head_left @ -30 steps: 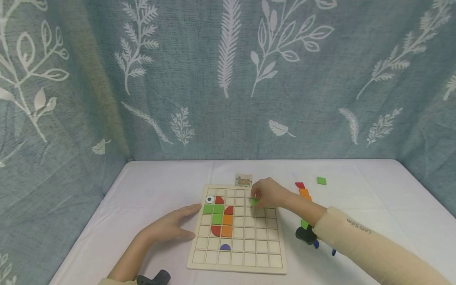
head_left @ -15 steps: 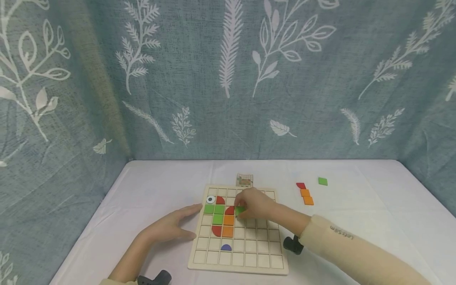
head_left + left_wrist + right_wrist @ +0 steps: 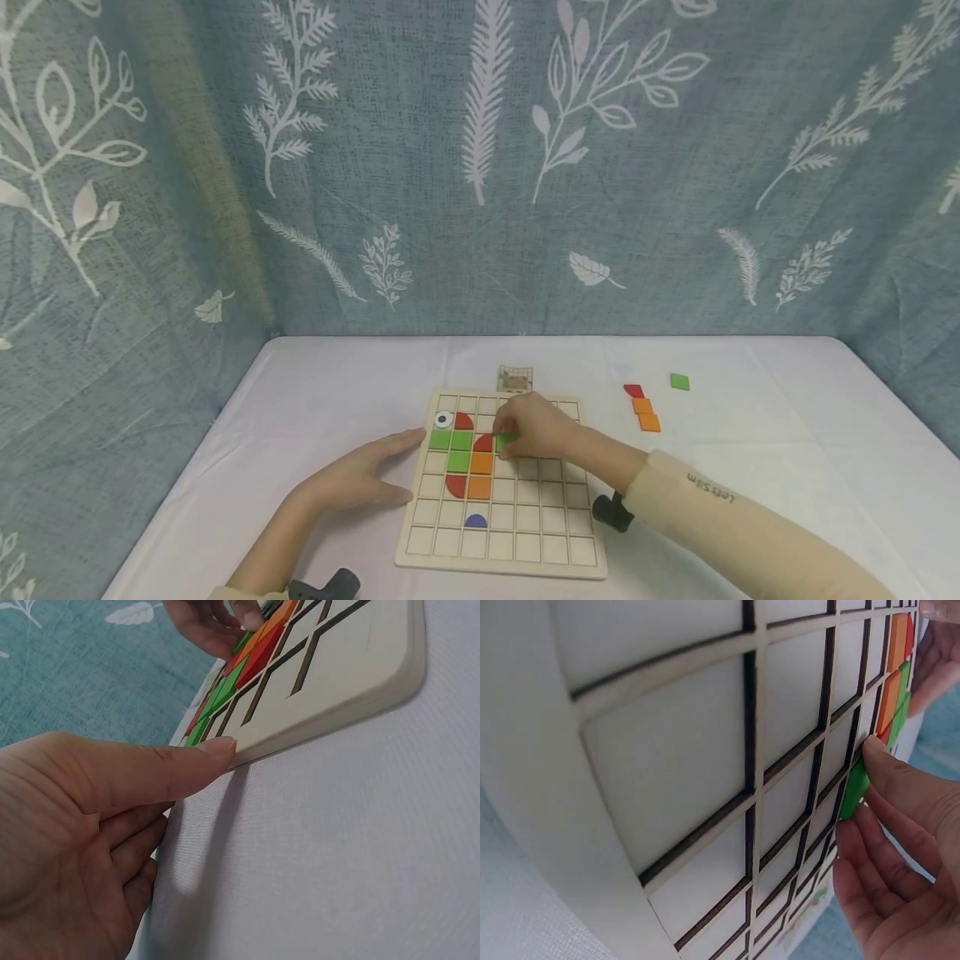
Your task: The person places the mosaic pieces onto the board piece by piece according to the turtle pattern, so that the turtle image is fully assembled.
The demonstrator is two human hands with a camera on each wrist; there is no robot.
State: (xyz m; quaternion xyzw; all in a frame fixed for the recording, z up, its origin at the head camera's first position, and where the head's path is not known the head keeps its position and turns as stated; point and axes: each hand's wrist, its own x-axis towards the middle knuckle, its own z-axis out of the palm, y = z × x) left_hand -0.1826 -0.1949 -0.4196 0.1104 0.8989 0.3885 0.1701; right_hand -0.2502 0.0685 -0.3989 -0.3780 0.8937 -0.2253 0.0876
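A wooden grid board lies on the white table with coloured tiles in several of its cells. My right hand pinches a green tile between thumb and fingers, at a cell just right of a red quarter-round tile. My left hand lies beside the board's left edge with its fingers extended; in the left wrist view its thumb touches the edge. On the board I see a white eye tile, green squares, orange squares and a blue half-round tile.
A small picture card lies behind the board. To the right are a red quarter-round piece, two orange squares and a lone green square. A patterned blue curtain hangs behind the table.
My right hand has moved left across the board with the green tile, from the upper right cells to beside the red quarter-round, then stayed there. My left hand has not moved.
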